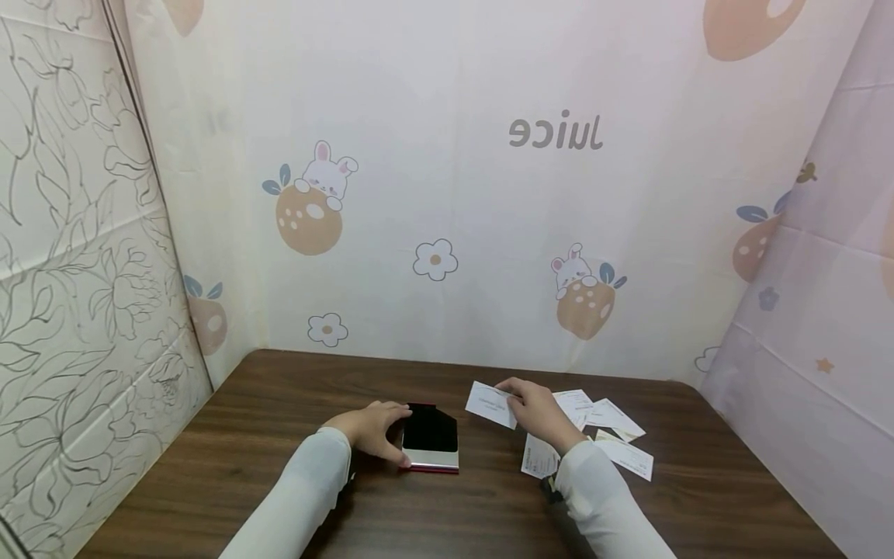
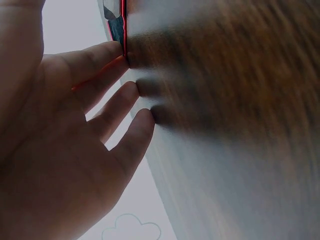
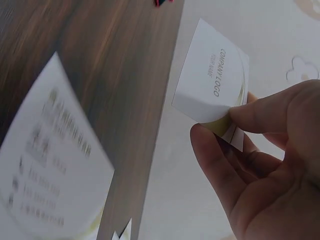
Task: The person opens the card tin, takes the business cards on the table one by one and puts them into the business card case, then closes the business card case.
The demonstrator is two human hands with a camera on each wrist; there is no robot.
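Note:
My right hand (image 1: 538,411) pinches a white business card (image 1: 490,404) between thumb and fingers above the table. Printed "COMPANY LOGO", this card (image 3: 212,70) shows a gold curve by the thumb in the right wrist view; another layer seems to lie behind it. Left of it, a black and silver card case (image 1: 430,439) with red edges lies on the table. My left hand (image 1: 373,431) touches the case's left side, thumb near the front corner and fingers near the back. In the left wrist view its fingers (image 2: 135,130) are extended, tips on the wood.
Several business cards (image 1: 625,456) lie spread and overlapping beside and under my right forearm. The brown wooden table (image 1: 279,388) meets a printed curtain (image 1: 454,194) at its back edge, with more curtains at both sides.

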